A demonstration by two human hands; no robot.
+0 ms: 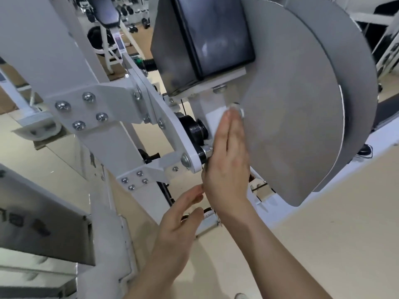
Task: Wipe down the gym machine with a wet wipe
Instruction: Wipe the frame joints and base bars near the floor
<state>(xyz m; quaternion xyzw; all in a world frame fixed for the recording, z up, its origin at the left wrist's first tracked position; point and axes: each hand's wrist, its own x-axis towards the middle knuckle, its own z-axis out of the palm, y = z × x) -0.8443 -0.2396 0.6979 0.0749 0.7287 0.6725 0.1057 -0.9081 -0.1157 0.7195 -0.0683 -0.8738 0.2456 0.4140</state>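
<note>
The fingers (233,130) of the right hand (226,165) are lying straight and pressed together, flattening against a white upright of the gym machine (103,137), released rather than clenched. Just past their tips a small pale scrap is showing, which looks like the wet wipe (230,109); the rest of it is hidden under the fingers, so I cannot tell how it is folded. Touching the outer edge of these fingers, a large grey disc cover (291,126) is curving away. On their other side, just beside them, a black roller (193,130) is sitting behind a white link plate. Above the fingertips a black panel (216,33) is tilting. Below the right wrist, the left hand (177,221) is hovering with its fingers (192,195) loosely curved, grasping nothing. The beige floor (302,244) is lying beneath both arms.
</note>
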